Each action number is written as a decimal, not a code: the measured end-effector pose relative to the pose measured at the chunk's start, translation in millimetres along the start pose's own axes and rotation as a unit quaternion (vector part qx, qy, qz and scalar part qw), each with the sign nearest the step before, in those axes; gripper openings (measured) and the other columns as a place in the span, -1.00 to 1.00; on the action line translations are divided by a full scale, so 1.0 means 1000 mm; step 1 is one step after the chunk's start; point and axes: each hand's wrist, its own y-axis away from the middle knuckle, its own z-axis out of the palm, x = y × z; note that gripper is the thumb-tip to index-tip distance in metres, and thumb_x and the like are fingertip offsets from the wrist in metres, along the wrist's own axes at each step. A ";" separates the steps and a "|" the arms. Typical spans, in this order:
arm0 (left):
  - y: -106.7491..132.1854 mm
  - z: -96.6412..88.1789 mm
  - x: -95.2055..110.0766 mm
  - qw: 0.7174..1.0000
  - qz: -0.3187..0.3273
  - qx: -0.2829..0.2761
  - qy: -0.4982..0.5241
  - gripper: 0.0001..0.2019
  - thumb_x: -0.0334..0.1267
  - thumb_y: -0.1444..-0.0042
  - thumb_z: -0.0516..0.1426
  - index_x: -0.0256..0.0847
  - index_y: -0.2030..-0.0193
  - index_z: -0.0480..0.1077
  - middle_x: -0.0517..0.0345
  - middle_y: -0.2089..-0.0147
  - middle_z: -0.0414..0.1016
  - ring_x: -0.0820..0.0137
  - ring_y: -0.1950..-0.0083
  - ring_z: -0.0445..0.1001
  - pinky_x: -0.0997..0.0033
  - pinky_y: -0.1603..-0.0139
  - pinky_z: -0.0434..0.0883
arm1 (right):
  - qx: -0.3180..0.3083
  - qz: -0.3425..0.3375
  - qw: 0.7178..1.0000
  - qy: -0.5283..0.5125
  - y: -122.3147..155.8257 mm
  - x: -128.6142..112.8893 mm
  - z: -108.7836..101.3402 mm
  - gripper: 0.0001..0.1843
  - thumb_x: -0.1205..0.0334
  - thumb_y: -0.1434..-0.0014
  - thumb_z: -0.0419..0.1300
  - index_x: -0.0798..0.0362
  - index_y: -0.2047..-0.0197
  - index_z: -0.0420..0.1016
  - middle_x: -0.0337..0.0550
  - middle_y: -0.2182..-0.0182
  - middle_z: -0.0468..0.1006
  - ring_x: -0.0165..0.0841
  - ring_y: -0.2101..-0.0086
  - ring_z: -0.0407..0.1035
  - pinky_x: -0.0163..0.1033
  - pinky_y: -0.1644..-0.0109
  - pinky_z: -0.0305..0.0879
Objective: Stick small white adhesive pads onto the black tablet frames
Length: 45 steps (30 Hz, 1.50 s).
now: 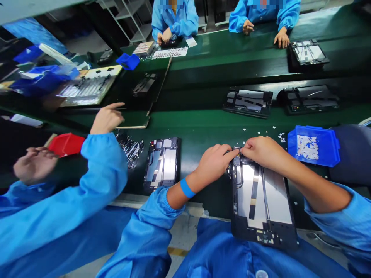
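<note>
Head view, starting at the left: a co-worker's hand (pixel 107 117) is raised beyond a red tray (pixel 66 143). Next come a heap of small metal parts (pixel 131 148) and a spare frame (pixel 161 164) lying on the green surface (pixel 203 127). The left hand (pixel 214 162) and right hand (pixel 262 152) meet fingertip to fingertip at the far edge of the tablet frame (pixel 263 200), which lies lengthwise before the person with its near end past the surface's edge. Both hands are pinched closed on that edge; whether a loose piece sits between them is too small to tell. Cables and boards look seated inside, so the work seems well along, with this far-edge fitting unfinished. White scraps (pixel 279 135) and a blue tray (pixel 314 144) lie to the right.
</note>
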 end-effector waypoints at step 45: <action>-0.039 -0.008 -0.035 0.974 -0.095 -0.075 0.191 -0.52 0.06 -0.33 0.03 -0.14 -0.17 0.56 0.00 -0.18 0.64 0.08 -0.20 0.59 0.01 -0.32 0.48 | 0.351 0.187 0.832 -0.387 0.192 0.120 0.017 -0.78 0.03 -0.27 0.28 0.00 0.20 0.60 -0.18 0.40 0.60 -0.33 0.42 0.45 -0.23 0.33 0.38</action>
